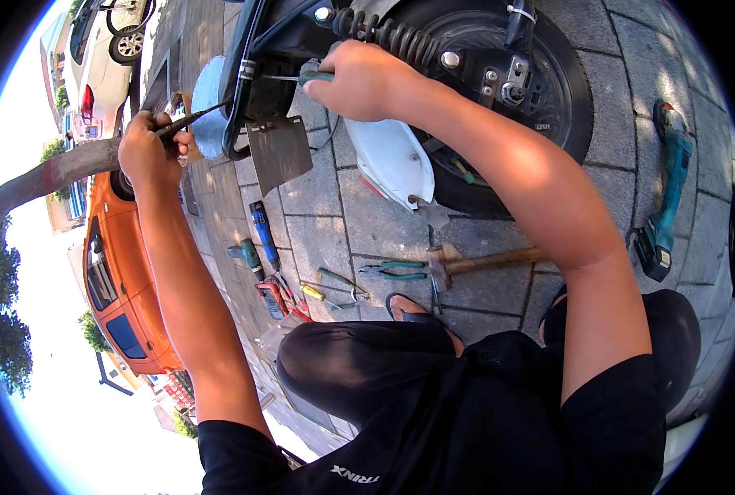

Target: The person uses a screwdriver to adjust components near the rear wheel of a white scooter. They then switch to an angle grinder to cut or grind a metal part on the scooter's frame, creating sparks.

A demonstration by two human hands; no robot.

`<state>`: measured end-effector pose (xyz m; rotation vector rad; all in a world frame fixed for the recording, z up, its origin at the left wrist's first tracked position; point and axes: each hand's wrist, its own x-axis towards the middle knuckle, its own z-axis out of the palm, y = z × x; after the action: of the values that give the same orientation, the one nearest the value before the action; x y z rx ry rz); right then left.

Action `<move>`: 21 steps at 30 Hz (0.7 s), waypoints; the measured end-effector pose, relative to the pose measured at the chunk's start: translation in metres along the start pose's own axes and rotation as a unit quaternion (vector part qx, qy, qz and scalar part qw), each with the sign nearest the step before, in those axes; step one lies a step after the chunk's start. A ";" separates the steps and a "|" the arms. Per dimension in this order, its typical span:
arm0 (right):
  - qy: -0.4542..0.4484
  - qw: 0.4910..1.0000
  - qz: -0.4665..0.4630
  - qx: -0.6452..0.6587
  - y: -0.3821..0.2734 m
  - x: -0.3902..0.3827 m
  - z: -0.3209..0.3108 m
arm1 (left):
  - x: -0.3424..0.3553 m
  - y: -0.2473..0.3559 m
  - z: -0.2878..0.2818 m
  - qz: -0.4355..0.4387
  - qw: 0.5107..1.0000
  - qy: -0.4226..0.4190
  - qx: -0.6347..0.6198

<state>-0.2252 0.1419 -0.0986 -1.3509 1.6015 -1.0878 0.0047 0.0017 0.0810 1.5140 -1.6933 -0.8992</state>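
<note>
Grey paving stones (499, 247) are stretching out under a parked scooter, with an orange car (116, 280) and a white car (103, 58) standing beyond on the person's left. A person in black clothes is squatting behind the scooter's rear wheel (508, 74), where a coil spring shock (380, 31) is running along the top of the hub. The right hand (363, 78) is reaching to the scooter's tail, its fingers wrapped tight round the green handle of a screwdriver (301, 77), whose thin shaft is pointing left toward the black frame (240, 82). The left hand (146, 148) is raised on the other side of the tail, its fingers closed on the handles of dark pliers (194, 120), the tips of which are pointing toward the same frame just above a grey number plate bracket (278, 150). A white body panel (392, 161) is lying on the paving just beside the wheel. Closer to the person's knees, a hammer (483, 261) with a wooden handle is lying beside green-handled pliers (394, 270), with a yellow-handled screwdriver (314, 292), a blue-handled tool (260, 227) and red cutters (278, 295) scattered further left. A teal angle grinder (669, 194) is resting on the stones well apart on the right.
</note>
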 end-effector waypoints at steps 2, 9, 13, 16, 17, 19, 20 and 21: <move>0.021 0.999 -0.011 -0.025 -0.001 -0.003 0.002 | -0.002 0.000 0.001 0.007 1.000 0.002 0.003; -0.044 0.997 0.057 -0.020 -0.019 -0.004 -0.015 | -0.004 -0.001 0.001 0.015 1.000 -0.005 0.006; 0.014 0.991 -0.027 -0.127 -0.012 -0.017 -0.004 | -0.003 -0.002 0.000 0.010 1.000 -0.017 0.003; -0.001 0.965 -0.080 -0.248 -0.017 -0.020 -0.007 | 0.003 -0.007 -0.006 0.015 0.999 -0.030 -0.006; 0.004 0.953 -0.099 -0.286 -0.016 -0.019 -0.005 | 0.003 -0.006 -0.005 0.013 0.999 -0.030 -0.004; 0.038 0.927 -0.142 -0.346 -0.009 -0.018 0.001 | 0.003 -0.005 -0.003 0.009 1.000 -0.025 -0.005; 0.066 0.914 -0.166 -0.365 -0.005 -0.018 0.008 | 0.001 -0.004 -0.004 0.004 1.000 -0.018 -0.004; 0.097 0.897 -0.186 -0.388 -0.001 -0.020 0.011 | 0.001 -0.003 -0.001 0.002 1.000 -0.014 -0.008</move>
<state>-0.2119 0.1602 -0.1007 -2.1993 2.0993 -0.8221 0.0071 0.0009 0.0784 1.4927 -1.7059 -0.9338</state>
